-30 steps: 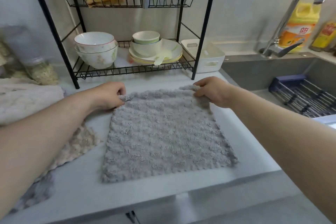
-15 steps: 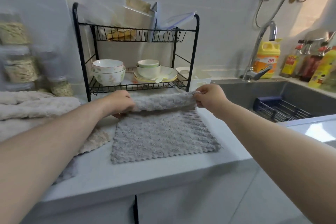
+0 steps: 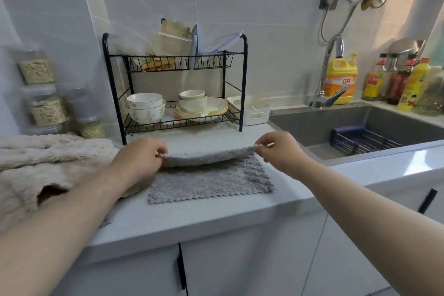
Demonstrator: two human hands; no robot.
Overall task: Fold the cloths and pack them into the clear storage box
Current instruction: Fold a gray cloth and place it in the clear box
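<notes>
Grey and fluffy, the square cloth with a zigzag edge (image 3: 211, 185) lies on the pale bench (image 3: 192, 221), in front of the black wire dish rack (image 3: 244, 79). Its far edge is lifted off the bench and bent over toward the near edge, so the cloth is part way folded. The near half lies flat.

The left hand (image 3: 141, 161) pinches the far left corner between thumb and fingers. The right hand (image 3: 278, 151) pinches the far right corner the same way. The lifted edge sags a little between the two hands.

A heap of soft beige cloths (image 3: 48, 158) sits on the bench to the left, partly under the left arm. White bowls (image 3: 144, 108) stand on the low shelf of the rack. A small white plastic tray (image 3: 255, 113) sits just beside the rack on the right.

The grey sink (image 3: 312, 125) is to the right, with a dark blue basket (image 3: 360, 137) inside it. A yellow soap bottle (image 3: 341, 79) stands behind the shiny tap (image 3: 338, 47).
</notes>
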